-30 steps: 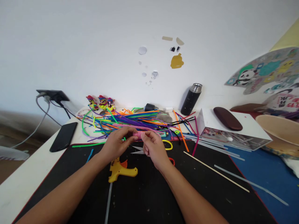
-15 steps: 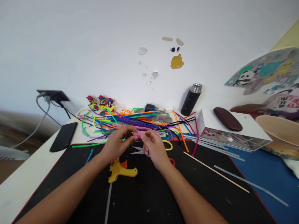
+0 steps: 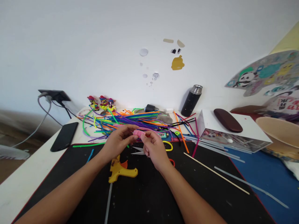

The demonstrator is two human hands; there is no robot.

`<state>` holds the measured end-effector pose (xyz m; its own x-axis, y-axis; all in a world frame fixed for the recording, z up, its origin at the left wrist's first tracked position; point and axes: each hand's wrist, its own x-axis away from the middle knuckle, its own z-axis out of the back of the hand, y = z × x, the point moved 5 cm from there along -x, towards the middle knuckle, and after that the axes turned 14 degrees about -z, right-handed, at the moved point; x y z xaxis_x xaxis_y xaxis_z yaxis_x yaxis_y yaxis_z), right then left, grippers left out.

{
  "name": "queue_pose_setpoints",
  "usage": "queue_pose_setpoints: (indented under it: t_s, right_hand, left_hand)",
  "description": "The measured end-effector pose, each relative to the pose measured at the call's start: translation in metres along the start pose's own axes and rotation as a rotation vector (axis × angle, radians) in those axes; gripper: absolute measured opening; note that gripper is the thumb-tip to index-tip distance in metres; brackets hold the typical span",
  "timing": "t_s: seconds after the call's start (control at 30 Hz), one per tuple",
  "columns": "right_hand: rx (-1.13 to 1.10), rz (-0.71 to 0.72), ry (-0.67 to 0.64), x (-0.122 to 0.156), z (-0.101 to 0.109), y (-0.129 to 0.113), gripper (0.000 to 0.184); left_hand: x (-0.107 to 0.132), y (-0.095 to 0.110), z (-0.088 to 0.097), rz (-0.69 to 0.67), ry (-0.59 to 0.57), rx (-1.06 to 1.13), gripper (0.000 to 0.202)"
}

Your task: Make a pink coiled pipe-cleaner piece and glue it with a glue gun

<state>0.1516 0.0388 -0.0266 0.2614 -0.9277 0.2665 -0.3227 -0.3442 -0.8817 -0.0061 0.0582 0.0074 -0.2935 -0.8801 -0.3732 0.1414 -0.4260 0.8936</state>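
My left hand (image 3: 116, 142) and my right hand (image 3: 153, 147) meet above a black mat (image 3: 140, 193). Between their fingertips sits a small pink coiled pipe cleaner piece (image 3: 137, 133), pinched by both hands. Its pink tail runs right over my right fingers. Just behind them lies a big heap of coloured pipe cleaners (image 3: 130, 119). Below the hands rest silver scissors (image 3: 137, 151) and a yellow glue gun (image 3: 121, 170) with a clear glue stick at its back.
A black phone (image 3: 64, 136) lies at the left, a wall socket with cables (image 3: 54, 95) behind it. Small colourful figures (image 3: 101, 103), a black flask (image 3: 192, 100), a white box (image 3: 231, 132) with a dark case, a wooden skewer (image 3: 216, 173), clear glue sticks and a bowl (image 3: 280, 130) lie around.
The pink piece has turned a little between my fingers, and my left thumb and fingers have shifted around it. My arms stay in place; the view has dropped slightly.
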Motion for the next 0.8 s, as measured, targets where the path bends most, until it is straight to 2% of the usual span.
queue_pose_setpoints:
  t_s: [0.1, 0.43, 0.8]
  right_hand:
    - [-0.012, -0.01, -0.003, -0.0004, -0.0006, 0.0001, 0.054]
    - [-0.009, -0.014, -0.003, -0.0013, 0.0005, 0.003, 0.056]
    - [-0.007, -0.016, -0.001, -0.0009, -0.0002, 0.0022, 0.057]
  left_hand:
    - [0.0001, -0.0023, 0.0003, 0.014, 0.028, 0.039, 0.044]
    - [0.0007, -0.0042, 0.0054, -0.036, -0.039, -0.118, 0.038]
    - [0.0006, -0.0025, 0.0041, -0.061, -0.057, -0.116, 0.034]
